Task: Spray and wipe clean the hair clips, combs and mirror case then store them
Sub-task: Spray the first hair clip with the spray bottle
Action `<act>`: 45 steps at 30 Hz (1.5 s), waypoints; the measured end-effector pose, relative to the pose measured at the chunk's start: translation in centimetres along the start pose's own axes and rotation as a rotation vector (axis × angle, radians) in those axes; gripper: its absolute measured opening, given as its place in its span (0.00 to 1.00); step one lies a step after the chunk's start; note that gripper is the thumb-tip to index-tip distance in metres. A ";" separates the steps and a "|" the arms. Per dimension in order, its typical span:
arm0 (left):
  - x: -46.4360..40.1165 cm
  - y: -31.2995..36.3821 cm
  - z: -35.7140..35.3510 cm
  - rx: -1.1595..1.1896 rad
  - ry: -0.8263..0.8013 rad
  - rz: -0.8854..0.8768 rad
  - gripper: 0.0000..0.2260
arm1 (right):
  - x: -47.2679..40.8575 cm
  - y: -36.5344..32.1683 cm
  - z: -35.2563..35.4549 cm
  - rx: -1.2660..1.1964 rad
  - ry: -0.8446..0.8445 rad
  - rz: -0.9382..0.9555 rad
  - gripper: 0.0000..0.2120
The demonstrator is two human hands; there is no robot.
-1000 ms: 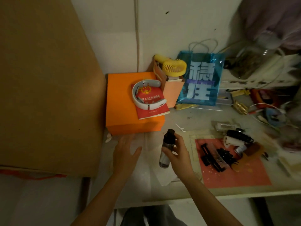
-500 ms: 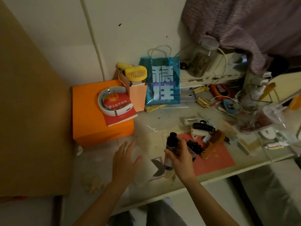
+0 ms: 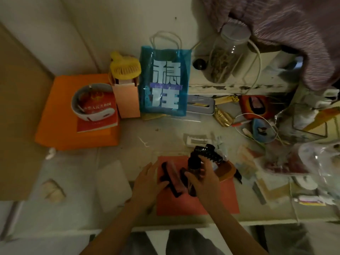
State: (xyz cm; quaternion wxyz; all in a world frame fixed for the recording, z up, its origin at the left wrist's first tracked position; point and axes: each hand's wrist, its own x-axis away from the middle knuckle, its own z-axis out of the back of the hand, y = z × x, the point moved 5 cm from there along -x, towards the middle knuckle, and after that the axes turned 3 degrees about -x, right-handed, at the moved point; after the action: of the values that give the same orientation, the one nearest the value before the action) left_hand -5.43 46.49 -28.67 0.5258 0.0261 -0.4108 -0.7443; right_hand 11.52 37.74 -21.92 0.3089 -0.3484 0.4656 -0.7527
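Two hands are seen low at the centre, over a red mat lying on a cluttered table. A dark spray bottle is gripped upright by the right hand, fingers curled round it. Black combs and a pinkish case are touched by the left hand at the bottle's nine o'clock; whether they are pinched cannot be told. A black claw hair clip lies at the bottle's one o'clock. A blue bag stands at twelve o'clock, an orange box at ten.
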 end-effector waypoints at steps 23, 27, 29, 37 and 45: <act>0.5 -0.6 -5.0 0.245 0.099 0.159 0.28 | -0.3 5.3 2.9 -0.072 -0.190 -0.054 0.23; 0.9 -0.9 -5.1 0.337 0.123 0.174 0.24 | 0.1 5.5 2.9 -0.088 -0.187 -0.060 0.25; 1.0 -1.1 -5.0 0.381 0.149 0.190 0.22 | 0.3 5.7 3.0 -0.089 -0.174 -0.056 0.24; 0.7 -1.8 -4.0 0.374 0.147 0.205 0.18 | 0.9 6.1 3.2 -0.067 -0.158 -0.076 0.26; 1.5 2.0 1.5 0.455 0.272 0.051 0.19 | 0.4 3.4 3.2 -0.033 -0.176 -0.012 0.17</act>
State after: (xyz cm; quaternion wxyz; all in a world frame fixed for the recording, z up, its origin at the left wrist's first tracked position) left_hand -5.26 45.95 -25.79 0.5753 0.2330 -0.4936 -0.6091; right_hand 14.38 34.56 -23.93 0.3381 -0.4209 0.4469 -0.7133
